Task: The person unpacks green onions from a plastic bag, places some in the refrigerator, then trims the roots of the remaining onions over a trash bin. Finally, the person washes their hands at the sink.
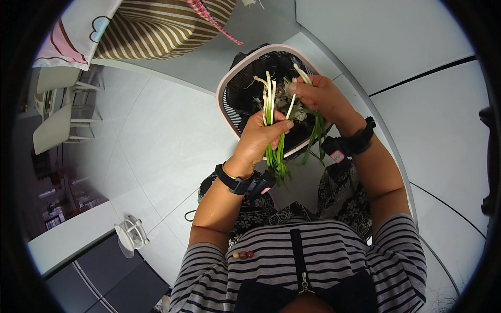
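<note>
A bunch of scallions (pixel 270 103) is gripped in my left hand (pixel 256 135), white root ends pointing away from me and green leaves hanging toward my lap. One thin scallion (pixel 291 102) slants from my left thumb up to the fingertips of my right hand (pixel 323 96). My right hand also holds a thicker white scallion stalk (pixel 302 74), and green leaves dangle below that palm. Both hands are above a pink-rimmed waste basket (pixel 224 84) lined with a black plastic bag (pixel 238 84). Vegetable scraps (pixel 283 98) lie inside it, partly hidden by my hands.
Grey cabinet fronts (pixel 422 129) curve along the right. A striped cloth (pixel 168 29) hangs at the upper left, with a red checked strip (pixel 213 21) beside it. Pale tiled floor (pixel 156 129) spreads leftward to white chairs (pixel 54 125) and a small white stool-like object (pixel 131 234).
</note>
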